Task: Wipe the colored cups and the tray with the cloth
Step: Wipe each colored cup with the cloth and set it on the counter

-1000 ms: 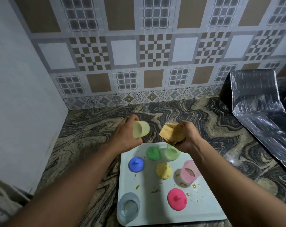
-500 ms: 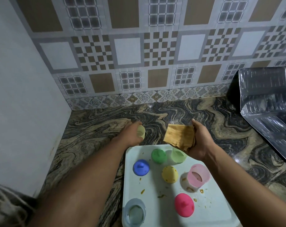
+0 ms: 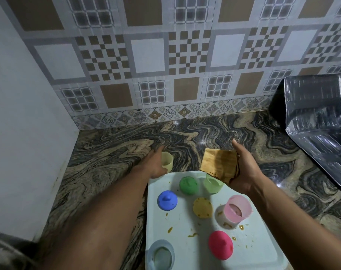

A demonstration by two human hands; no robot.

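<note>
A pale yellow cup point(image 3: 167, 161) stands upright on the marbled counter, just beyond the white tray point(image 3: 185, 240). My left hand point(image 3: 155, 162) is wrapped around its left side. My right hand point(image 3: 243, 172) holds a folded yellow-brown cloth point(image 3: 218, 162) above the tray's far edge. On the tray sit a green cup point(image 3: 188, 185), a light green cup point(image 3: 212, 184), a blue cup point(image 3: 167, 199), a yellow cup point(image 3: 202, 207), a tilted pink cup point(image 3: 236, 211), a magenta cup point(image 3: 221, 244) and a grey-blue cup point(image 3: 160, 255). Brownish smears dot the tray.
A shiny foil-covered object point(image 3: 317, 123) rises at the right of the counter. A plain white wall point(image 3: 19, 133) closes the left side, and a patterned tiled wall point(image 3: 185, 75) runs along the back.
My left hand lowered the pale yellow cup from the air down onto the counter behind the tray. My right hand pulled the cloth away from the cup, and the cloth now lies flatter in my palm.
</note>
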